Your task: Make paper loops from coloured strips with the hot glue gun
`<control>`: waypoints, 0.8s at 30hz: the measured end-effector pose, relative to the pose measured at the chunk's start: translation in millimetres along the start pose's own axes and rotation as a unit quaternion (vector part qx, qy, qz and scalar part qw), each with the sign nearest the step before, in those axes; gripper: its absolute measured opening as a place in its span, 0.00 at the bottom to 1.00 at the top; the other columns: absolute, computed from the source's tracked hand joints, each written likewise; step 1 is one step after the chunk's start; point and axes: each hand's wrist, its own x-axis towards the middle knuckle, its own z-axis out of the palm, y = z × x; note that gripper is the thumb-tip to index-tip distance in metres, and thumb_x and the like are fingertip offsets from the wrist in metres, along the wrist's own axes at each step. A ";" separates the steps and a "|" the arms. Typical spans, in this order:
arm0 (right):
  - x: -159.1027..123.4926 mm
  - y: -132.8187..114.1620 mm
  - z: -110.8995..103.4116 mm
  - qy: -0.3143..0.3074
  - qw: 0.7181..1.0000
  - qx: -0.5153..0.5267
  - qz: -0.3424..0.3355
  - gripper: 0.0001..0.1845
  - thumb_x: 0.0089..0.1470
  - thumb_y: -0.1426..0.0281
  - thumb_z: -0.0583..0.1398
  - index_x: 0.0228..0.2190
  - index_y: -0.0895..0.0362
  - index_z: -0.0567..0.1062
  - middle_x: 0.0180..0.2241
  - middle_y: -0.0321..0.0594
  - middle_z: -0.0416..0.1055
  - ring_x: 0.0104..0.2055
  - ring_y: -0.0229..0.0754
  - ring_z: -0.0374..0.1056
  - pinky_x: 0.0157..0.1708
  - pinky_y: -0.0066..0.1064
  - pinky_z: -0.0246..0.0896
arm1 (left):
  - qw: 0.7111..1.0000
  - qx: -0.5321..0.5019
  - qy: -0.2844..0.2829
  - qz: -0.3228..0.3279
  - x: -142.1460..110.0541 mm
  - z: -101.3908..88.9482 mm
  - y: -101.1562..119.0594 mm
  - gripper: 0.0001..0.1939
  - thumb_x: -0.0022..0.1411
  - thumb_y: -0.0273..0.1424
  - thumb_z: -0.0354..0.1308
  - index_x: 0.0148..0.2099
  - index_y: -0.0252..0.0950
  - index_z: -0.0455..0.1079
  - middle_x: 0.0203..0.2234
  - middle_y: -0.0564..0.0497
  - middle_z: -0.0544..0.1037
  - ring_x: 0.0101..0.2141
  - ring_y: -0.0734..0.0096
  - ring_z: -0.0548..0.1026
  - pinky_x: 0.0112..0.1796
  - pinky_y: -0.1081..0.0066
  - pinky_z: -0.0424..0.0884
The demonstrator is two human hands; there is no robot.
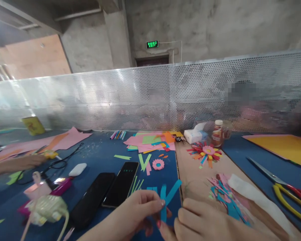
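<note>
1. At the bottom centre of the frame, the left hand (150,206) is pinching a bright-blue flat paper strip (164,212) between thumb and forefinger, near where it seems to be bending or crossing; one length is running upright, another is slanting toward the upper right.
2. Just right of it, the right hand (202,217) is curling its fingers, and a red-nailed fingertip is reaching the strip's lower end; whether it is gripping the paper, I cannot tell.
3. By my judgement, the step in hand is folding or shaping this strip; the next move is calling for a firm pinch at the crossing while the right fingertips are guiding the lower end.
4. Lower right of the frame, pink and blue paper scraps (225,201) are lying heaped, and metal scissors with red and yellow handles (278,181) are resting by the right edge.
5. Left of centre, a black rectangular phone (121,184) is lying beyond the left forearm.
6. At mid-frame, a pink scalloped paper rosette with a blue centre (158,164) is lying flat; right of it, a many-coloured paper flower (207,152) is spreading its petals on brown cardboard (190,172).
7. Farther back, coloured paper sheets (137,142) are overlapping below a perforated metal screen (130,97).
</note>
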 end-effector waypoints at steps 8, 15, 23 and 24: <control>-28.9 24.1 35.7 -0.125 0.919 -0.020 0.372 0.17 0.57 0.65 0.50 0.25 0.63 0.70 0.26 0.47 0.67 0.33 0.48 0.62 0.29 0.37 0.55 | 0.938 0.181 0.191 0.226 49.1 -29.6 31.5 0.13 0.56 0.37 0.51 0.27 0.33 0.64 0.21 0.54 0.68 0.21 0.79 0.64 0.24 0.77 0.61; -52.4 43.9 59.0 -0.208 0.861 0.081 0.458 0.16 0.46 0.58 0.61 0.22 0.59 0.69 0.22 0.37 0.67 0.23 0.38 0.63 0.20 0.26 0.53 | 0.904 0.227 0.259 0.255 84.0 -57.5 26.5 0.10 0.53 0.37 0.54 0.28 0.33 0.65 0.21 0.55 0.67 0.20 0.76 0.67 0.26 0.74 0.62; -36.9 -1.0 30.1 -0.106 0.944 0.019 0.311 0.10 0.56 0.67 0.54 0.37 0.61 0.68 0.33 0.38 0.67 0.30 0.35 0.65 0.28 0.28 0.63 | 0.906 0.225 0.254 0.255 78.3 -56.1 21.6 0.10 0.52 0.37 0.54 0.30 0.35 0.63 0.24 0.52 0.73 0.21 0.74 0.68 0.25 0.73 0.66; -33.9 -15.5 22.8 -0.077 0.971 -0.002 0.227 0.12 0.57 0.65 0.53 0.39 0.60 0.68 0.37 0.41 0.67 0.33 0.36 0.65 0.32 0.31 0.64 | 0.907 0.224 0.250 0.253 78.3 -54.5 20.8 0.10 0.52 0.37 0.54 0.29 0.35 0.62 0.23 0.52 0.74 0.20 0.74 0.68 0.25 0.72 0.66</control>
